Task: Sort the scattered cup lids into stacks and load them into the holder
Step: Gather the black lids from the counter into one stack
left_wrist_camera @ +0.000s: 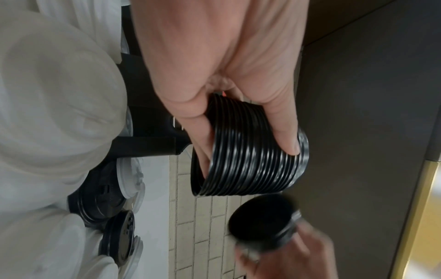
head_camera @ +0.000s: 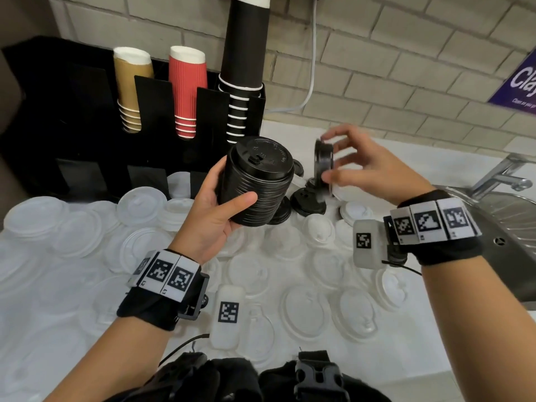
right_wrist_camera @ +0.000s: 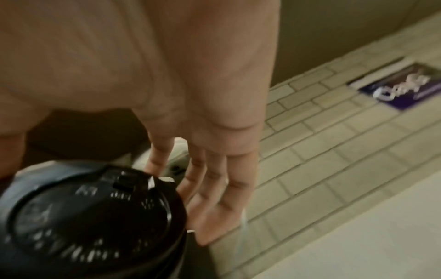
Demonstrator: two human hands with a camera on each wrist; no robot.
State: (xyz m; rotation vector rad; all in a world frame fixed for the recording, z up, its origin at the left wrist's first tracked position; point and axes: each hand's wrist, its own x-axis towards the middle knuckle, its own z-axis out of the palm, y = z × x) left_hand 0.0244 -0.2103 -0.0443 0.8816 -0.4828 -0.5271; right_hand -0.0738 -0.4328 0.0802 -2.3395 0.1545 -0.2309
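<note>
My left hand (head_camera: 232,188) grips a tall stack of black lids (head_camera: 256,184), thumb in front and fingers behind, held above the counter; the left wrist view shows the ribbed stack (left_wrist_camera: 250,160) in the left hand (left_wrist_camera: 238,132). Just right of it, my right hand (head_camera: 329,158) pinches a few black lids (head_camera: 321,161) edge-on between thumb and fingertips, a short gap from the stack's top. The right wrist view shows those lids' top face (right_wrist_camera: 90,213). Loose black lids (head_camera: 307,200) lie on the counter below. The black holder (head_camera: 78,175) stands at back left.
Several white and clear lids (head_camera: 139,245) cover the white counter. The holder's upper slots carry tan cups (head_camera: 132,88), red cups (head_camera: 188,91) and black cups (head_camera: 246,68). A steel sink (head_camera: 510,227) and faucet (head_camera: 504,175) sit at the right, against a brick wall.
</note>
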